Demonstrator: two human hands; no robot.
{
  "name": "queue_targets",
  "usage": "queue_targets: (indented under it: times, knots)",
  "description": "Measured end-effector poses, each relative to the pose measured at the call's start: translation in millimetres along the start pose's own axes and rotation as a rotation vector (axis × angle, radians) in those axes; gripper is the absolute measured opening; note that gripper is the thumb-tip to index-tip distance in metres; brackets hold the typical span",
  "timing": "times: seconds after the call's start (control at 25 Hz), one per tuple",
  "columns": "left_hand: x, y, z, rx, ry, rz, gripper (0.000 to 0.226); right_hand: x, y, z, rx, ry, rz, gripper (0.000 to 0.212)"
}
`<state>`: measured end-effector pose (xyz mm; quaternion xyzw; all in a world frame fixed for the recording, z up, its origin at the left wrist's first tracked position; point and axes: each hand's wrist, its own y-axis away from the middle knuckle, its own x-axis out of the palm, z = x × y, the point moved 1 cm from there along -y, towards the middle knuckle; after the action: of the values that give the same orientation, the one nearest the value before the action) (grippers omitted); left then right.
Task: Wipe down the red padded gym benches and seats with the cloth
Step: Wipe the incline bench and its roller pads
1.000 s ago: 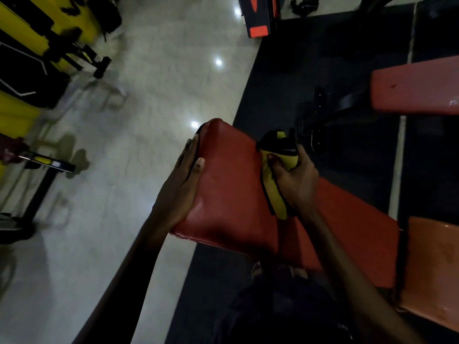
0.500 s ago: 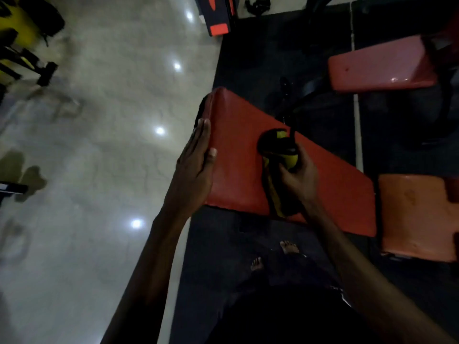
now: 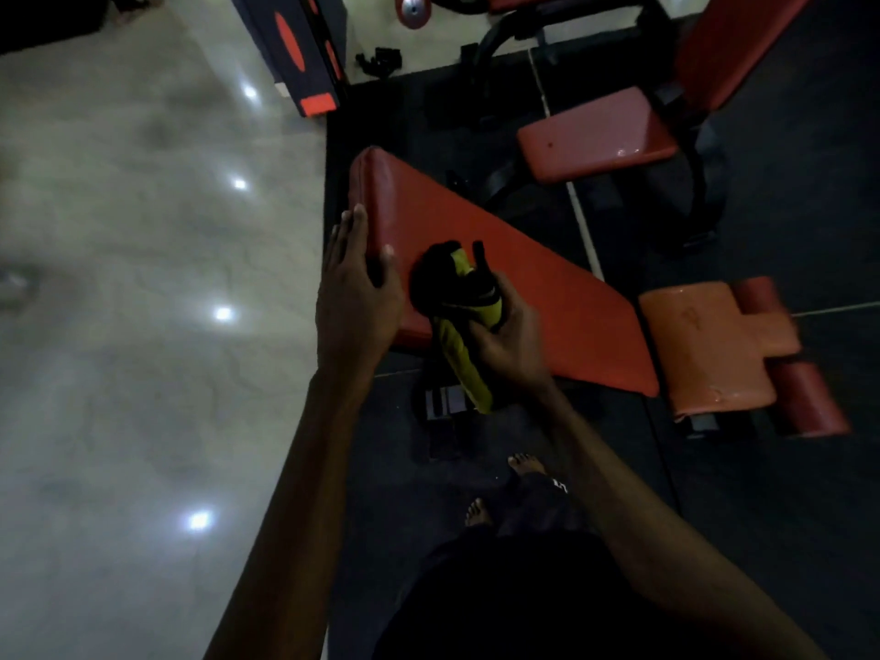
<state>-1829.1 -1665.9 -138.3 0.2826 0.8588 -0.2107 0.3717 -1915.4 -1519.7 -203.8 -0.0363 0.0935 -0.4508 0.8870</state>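
A long red padded bench (image 3: pixel 533 283) runs diagonally across the middle of the view. My left hand (image 3: pixel 355 288) lies along its left end, fingers straight on the side and thumb on top. My right hand (image 3: pixel 505 340) grips a yellow and black cloth (image 3: pixel 459 316) bunched on the pad near the front edge; a yellow tail of it hangs below the bench. An orange-red seat pad (image 3: pixel 709 345) adjoins the bench on the right. A second red seat (image 3: pixel 595 135) with a tilted backrest (image 3: pixel 733 45) stands farther back.
Pale tiled floor (image 3: pixel 143 278) lies to the left, dark rubber mat (image 3: pixel 762 493) under the benches. Red roller pads (image 3: pixel 805 397) sit at the right of the seat. A black and red machine frame (image 3: pixel 305 54) stands at the top. My bare feet (image 3: pixel 500 488) are below the bench.
The view has pulled back and shifted, showing more of the benches. My right hand has drawn the cloth left and toward the front edge of the pad. My left hand stays on the bench's end.
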Motion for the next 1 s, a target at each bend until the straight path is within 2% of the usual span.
queue_targets:
  times: [0.12,0.24,0.36,0.48,0.64,0.72,0.8,0.92,1.0]
  knots:
    - [4.0,7.7,-1.4,0.035,-0.066,-0.057,0.059,12.9,34.4,-12.8,0.052,0.002,-0.197,0.039]
    - [2.7,9.7,3.8,0.017,-0.053,-0.025,0.064,18.1,52.1,-24.4,0.035,0.049,-0.155,0.046]
    - [3.9,-1.4,-0.5,-0.018,-0.098,0.028,0.076,1.3,33.9,-35.2,0.067,0.026,-0.208,0.039]
    - [6.7,-3.2,-4.0,-0.024,-0.129,0.020,0.079,-23.3,16.9,-53.6,0.228,0.096,-0.292,0.043]
    - [6.8,1.6,-7.0,-0.060,-0.110,-0.061,0.077,-51.0,-25.5,-64.3,0.494,0.150,-0.254,0.050]
    - [6.8,1.5,-10.6,-0.064,-0.108,-0.100,0.075,-53.8,-43.9,-60.0,0.539,0.187,-0.238,0.048]
    - [9.1,-0.7,-12.7,-0.066,-0.116,-0.134,0.074,-41.1,-58.8,-46.8,0.495,0.252,-0.171,0.044]
    - [12.3,0.0,-11.6,-0.100,-0.174,-0.136,0.074,-6.6,-67.7,-25.6,0.219,0.293,-0.013,0.044]
    - [14.8,0.8,-18.4,-0.155,-0.261,-0.125,0.073,-5.0,-78.7,-26.3,0.094,0.267,0.023,0.041]
